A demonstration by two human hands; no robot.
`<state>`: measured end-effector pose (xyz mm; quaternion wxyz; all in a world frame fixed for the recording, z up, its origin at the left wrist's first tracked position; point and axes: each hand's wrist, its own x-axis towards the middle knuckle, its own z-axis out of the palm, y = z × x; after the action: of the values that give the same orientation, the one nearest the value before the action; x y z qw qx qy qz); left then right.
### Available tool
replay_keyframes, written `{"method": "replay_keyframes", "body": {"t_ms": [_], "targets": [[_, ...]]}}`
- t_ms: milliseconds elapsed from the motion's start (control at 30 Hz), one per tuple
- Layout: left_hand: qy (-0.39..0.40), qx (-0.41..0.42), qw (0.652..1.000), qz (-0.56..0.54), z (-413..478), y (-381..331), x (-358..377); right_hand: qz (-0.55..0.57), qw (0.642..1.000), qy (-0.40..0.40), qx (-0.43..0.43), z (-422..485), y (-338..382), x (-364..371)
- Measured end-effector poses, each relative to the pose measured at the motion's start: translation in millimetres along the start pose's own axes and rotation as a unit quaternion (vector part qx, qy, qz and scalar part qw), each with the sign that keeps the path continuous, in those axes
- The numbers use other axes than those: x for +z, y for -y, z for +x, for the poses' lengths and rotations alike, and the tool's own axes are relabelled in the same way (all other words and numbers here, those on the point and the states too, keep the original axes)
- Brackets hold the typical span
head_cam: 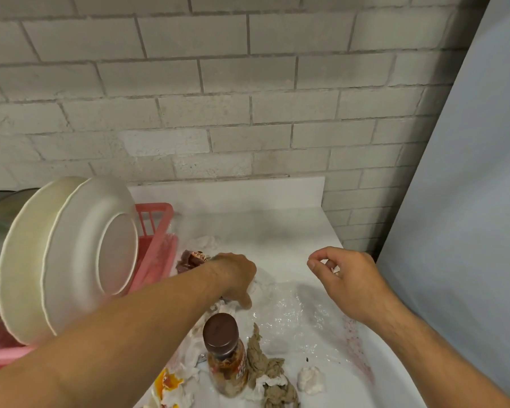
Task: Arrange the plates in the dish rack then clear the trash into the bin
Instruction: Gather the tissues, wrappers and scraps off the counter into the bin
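Two cream plates (71, 257) stand on edge in the pink dish rack (155, 231) at the left. Trash lies on the white counter (277, 228): crumpled white tissue (258, 285), clear plastic wrap (295, 316), a brown wrapper (190, 259), brownish paper wads (265, 366), a white wad (311, 379) and stained tissue (171, 384). My left hand (237, 278) reaches down and grips the crumpled tissue. My right hand (345, 278) hovers above the counter, thumb and forefinger curled close together; a small white scrap seems to show inside it.
A brown-capped bottle (224, 357) stands among the trash near the front. Behind the counter runs a brick wall (248, 98). A pale panel (465, 201) closes off the right side. Dark dishes (0, 213) show behind the plates at far left.
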<state>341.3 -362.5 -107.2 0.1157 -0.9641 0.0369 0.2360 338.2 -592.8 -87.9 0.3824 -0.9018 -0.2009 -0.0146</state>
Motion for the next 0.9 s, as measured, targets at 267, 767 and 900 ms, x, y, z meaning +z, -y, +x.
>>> {"method": "replay_keyframes", "body": {"t_ms": [267,767,900], "targets": [[-0.107,0.026,0.994,0.021,-18,8,-8,-0.017,1.000,-0.015,-0.006,-11,19,-6],[-0.348,0.087,0.889,-0.283,-147,48,-51,-0.081,0.985,-0.137,-0.061,-56,110,3],[-0.369,0.121,0.866,-0.315,-190,41,-26,-0.092,0.986,-0.126,-0.067,-86,134,12]]}}
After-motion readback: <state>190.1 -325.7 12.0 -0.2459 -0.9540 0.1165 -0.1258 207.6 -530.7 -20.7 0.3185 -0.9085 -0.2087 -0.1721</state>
